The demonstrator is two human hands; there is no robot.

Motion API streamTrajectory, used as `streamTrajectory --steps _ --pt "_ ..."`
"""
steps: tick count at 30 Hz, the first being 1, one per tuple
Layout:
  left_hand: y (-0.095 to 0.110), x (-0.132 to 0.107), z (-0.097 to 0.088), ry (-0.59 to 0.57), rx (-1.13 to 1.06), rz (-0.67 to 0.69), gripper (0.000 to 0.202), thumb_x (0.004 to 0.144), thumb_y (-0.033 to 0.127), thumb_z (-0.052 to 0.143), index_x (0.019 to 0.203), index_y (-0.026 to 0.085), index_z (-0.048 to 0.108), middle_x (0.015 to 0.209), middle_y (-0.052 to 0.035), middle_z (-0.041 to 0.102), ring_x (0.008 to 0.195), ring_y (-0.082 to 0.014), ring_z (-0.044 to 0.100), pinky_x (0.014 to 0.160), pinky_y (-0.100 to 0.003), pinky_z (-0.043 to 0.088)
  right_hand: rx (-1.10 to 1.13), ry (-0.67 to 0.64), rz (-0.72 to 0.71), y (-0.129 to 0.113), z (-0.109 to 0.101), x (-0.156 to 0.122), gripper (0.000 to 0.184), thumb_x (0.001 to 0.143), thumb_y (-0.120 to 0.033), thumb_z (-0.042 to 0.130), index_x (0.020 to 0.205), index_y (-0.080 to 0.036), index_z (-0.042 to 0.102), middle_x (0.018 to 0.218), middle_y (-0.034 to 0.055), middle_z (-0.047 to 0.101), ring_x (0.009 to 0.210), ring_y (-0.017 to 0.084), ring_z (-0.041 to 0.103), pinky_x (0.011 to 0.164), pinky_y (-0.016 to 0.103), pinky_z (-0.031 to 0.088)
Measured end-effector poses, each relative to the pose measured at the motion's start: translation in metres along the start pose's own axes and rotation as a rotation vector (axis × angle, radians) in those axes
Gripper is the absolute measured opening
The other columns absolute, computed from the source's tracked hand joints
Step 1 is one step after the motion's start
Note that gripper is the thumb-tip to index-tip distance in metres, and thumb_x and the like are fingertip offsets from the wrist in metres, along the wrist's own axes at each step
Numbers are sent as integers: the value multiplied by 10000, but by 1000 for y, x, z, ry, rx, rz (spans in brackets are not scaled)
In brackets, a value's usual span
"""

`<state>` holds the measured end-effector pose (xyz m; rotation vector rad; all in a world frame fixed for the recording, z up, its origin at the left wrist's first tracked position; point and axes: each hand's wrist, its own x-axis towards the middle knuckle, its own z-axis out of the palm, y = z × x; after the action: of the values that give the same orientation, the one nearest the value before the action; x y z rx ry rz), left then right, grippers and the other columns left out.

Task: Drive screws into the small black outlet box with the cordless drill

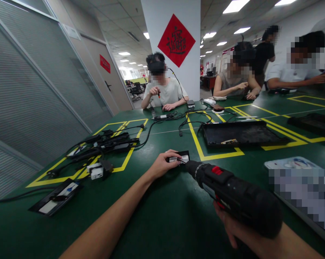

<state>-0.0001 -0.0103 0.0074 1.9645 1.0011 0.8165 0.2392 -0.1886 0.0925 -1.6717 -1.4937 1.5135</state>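
Black cables lie toward the left edge of the tabletop, a shallow black tray toward its right; nearer, by the right edge, perhaps a pale box, largely blurred.

Head camera: worn on the person's head, looking forward and down across the green table.
Drill: nearest to the lens, large at lower right — seen from above and behind, nose pointing away toward the centre.
Left hand: farther out, just below the middle, viewed along the forearm from the bottom edge.
Pillar: well apart from the lens, at top centre, faced nearly head-on.
Slatted partition: cut by the left edge, its lines slanting steeply.
Ceiling: along the top — the wide view reaches from tabletop to lamps.
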Motion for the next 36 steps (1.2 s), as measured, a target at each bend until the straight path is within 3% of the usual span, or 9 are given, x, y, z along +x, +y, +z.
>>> streamTrajectory --steps 6,20,27,36 --pt "-2 1 1 16 14 0 229 726 304 633 921 187 664 1103 -63 546 999 -192 538 888 -309 412 67 -6 -9 3 1 1 215 704 -313 622 550 -186 542 459 -22 514 431 88 510 439 192 418" --pt "-1 0 0 18 21 -4 221 730 292 628 922 189 666 1108 -55 548 989 -192 537 882 -309 409 35 44 -34 12 6 6 137 720 -316 604 697 -181 612 436 -43 508 440 91 525 454 181 421" --pt "1 0 0 4 10 -2 214 735 276 625 927 190 664 1109 -53 543 973 -186 538 872 -312 411 35 -11 -14 -1 -1 -3 138 711 -275 600 614 -178 585 461 -26 538 429 82 523 449 181 413" --pt "-2 1 1 6 -14 5 224 734 296 632 923 180 663 1097 -62 544 982 -189 541 881 -312 416 58 6 -42 7 1 1 191 687 -342 622 582 -187 583 448 -12 533 439 102 527 430 196 429"
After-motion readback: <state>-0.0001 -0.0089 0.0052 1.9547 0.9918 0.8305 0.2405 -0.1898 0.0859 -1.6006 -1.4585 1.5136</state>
